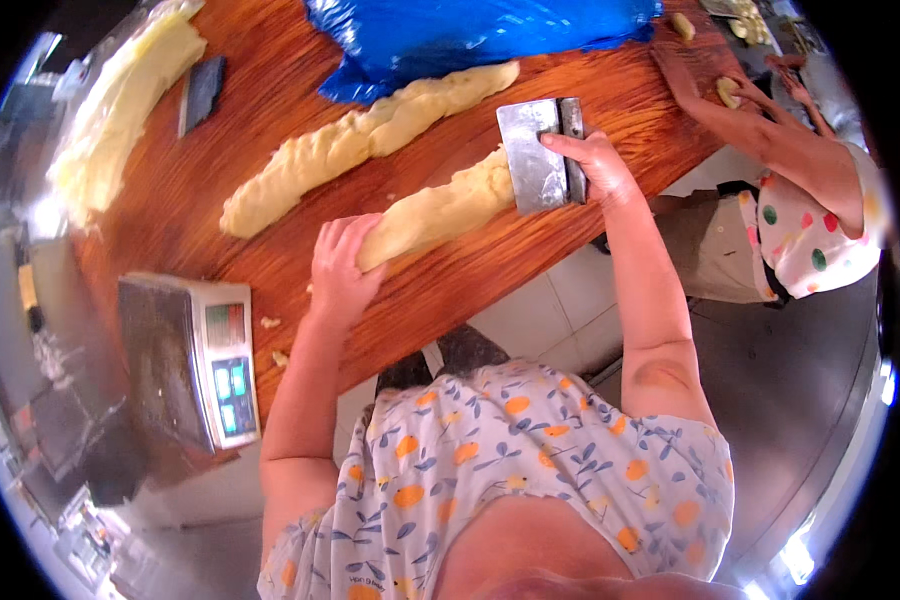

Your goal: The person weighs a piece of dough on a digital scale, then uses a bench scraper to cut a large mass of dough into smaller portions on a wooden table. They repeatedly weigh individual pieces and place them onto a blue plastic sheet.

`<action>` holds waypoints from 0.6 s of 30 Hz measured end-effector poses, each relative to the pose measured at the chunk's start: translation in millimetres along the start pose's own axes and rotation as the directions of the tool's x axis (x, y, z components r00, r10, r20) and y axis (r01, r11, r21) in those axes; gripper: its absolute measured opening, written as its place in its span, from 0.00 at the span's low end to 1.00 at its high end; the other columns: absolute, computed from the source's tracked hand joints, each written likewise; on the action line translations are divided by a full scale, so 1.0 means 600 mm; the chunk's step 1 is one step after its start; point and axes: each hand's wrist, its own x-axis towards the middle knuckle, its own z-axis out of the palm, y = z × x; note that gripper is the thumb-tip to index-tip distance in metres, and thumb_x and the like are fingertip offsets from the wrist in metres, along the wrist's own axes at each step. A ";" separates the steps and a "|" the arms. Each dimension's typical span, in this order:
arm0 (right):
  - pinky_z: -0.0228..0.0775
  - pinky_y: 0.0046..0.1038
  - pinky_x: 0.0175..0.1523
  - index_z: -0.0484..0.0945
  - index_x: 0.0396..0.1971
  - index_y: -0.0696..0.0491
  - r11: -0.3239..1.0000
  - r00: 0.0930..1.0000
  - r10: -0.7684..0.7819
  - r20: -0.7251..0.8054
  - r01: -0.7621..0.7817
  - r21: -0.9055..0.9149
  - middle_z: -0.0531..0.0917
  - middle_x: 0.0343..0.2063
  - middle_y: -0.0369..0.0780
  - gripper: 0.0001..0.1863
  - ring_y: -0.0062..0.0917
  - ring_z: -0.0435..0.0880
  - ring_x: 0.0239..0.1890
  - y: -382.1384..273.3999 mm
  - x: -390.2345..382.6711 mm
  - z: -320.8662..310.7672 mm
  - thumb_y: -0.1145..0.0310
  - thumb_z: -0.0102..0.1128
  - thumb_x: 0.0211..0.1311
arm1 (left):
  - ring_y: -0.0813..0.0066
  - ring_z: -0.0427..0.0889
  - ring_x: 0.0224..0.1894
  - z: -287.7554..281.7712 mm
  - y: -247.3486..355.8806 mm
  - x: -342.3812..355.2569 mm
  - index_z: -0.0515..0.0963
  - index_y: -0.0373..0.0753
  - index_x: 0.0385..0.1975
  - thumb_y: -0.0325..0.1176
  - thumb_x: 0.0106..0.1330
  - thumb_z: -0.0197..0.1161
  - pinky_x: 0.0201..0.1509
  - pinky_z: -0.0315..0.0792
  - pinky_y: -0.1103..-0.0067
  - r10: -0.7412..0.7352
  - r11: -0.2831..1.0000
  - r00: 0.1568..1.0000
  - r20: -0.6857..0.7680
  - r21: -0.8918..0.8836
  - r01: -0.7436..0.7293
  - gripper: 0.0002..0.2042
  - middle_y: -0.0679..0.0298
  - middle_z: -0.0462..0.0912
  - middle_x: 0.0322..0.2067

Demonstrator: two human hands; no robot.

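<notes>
A thick log of pale yellow dough (435,215) lies on the wooden table in front of me. My left hand (348,262) is wrapped round its left end, fingers over the top. In my right hand (598,165) is a metal dough scraper (533,158), gripped by its handle with the thumb on the blade. The blade is at the log's right end and hides the tip there; whether it touches the dough I cannot tell. Beyond, a longer, lumpy dough log (360,140) runs roughly alongside.
Blue plastic sheeting (480,40) covers the far part of the table (260,90). At the far left lie a large dough strip (130,110) and a dark, flat-sided tool (202,95). A scale (225,350) stands left of me. On the right, a co-worker (810,220) handles a dough piece.
</notes>
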 end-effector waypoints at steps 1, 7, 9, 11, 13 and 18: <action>0.79 0.31 0.40 0.78 0.45 0.65 0.997 0.999 0.043 -0.015 -0.043 -0.057 0.84 0.39 0.46 0.24 0.29 0.86 0.36 0.014 0.013 0.001 0.65 0.73 0.53 | 0.50 0.71 0.57 -0.010 -0.013 -0.032 0.71 0.39 0.57 0.31 0.41 0.76 0.60 0.67 0.63 -0.043 0.998 0.997 0.059 0.038 0.041 0.36 0.55 0.75 0.53; 0.82 0.35 0.42 0.77 0.46 0.66 0.998 0.965 -0.001 -0.261 0.018 0.064 0.83 0.42 0.47 0.21 0.32 0.86 0.41 0.038 -0.004 0.049 0.66 0.67 0.59 | 0.50 0.51 0.72 -0.018 -0.033 -0.174 0.57 0.40 0.69 0.42 0.42 0.80 0.69 0.54 0.62 -0.393 0.904 0.919 -0.003 0.178 0.388 0.51 0.52 0.54 0.70; 0.82 0.35 0.42 0.76 0.47 0.66 0.988 0.975 0.045 -0.216 -0.012 0.153 0.83 0.43 0.48 0.22 0.32 0.85 0.41 0.053 -0.030 0.093 0.66 0.67 0.59 | 0.51 0.51 0.72 -0.004 -0.047 -0.196 0.59 0.41 0.68 0.43 0.43 0.79 0.69 0.54 0.61 -0.380 0.890 0.925 -0.017 0.265 0.371 0.49 0.53 0.55 0.69; 0.82 0.36 0.44 0.77 0.48 0.66 0.991 0.989 0.076 -0.129 -0.060 0.121 0.83 0.42 0.48 0.22 0.33 0.85 0.41 0.078 -0.053 0.132 0.65 0.67 0.59 | 0.52 0.60 0.68 0.000 -0.045 -0.199 0.70 0.43 0.60 0.41 0.49 0.75 0.66 0.58 0.62 -0.298 0.877 0.951 -0.082 0.371 0.306 0.36 0.55 0.64 0.65; 0.80 0.37 0.43 0.78 0.47 0.62 0.984 0.999 0.037 -0.040 -0.044 -0.173 0.84 0.40 0.45 0.20 0.32 0.85 0.40 0.102 -0.080 0.193 0.65 0.65 0.60 | 0.52 0.66 0.63 -0.002 -0.111 -0.227 0.75 0.43 0.53 0.37 0.52 0.73 0.63 0.62 0.63 -0.183 0.882 0.970 -0.162 0.409 0.235 0.27 0.57 0.70 0.60; 0.75 0.38 0.41 0.78 0.42 0.58 0.693 0.941 -0.223 0.253 0.335 -0.638 0.84 0.30 0.49 0.17 0.43 0.85 0.34 0.137 -0.122 0.310 0.62 0.62 0.59 | 0.54 0.73 0.56 -0.046 -0.121 -0.216 0.79 0.38 0.45 0.31 0.54 0.70 0.59 0.66 0.62 -0.172 0.868 0.876 -0.450 0.351 0.351 0.18 0.55 0.76 0.52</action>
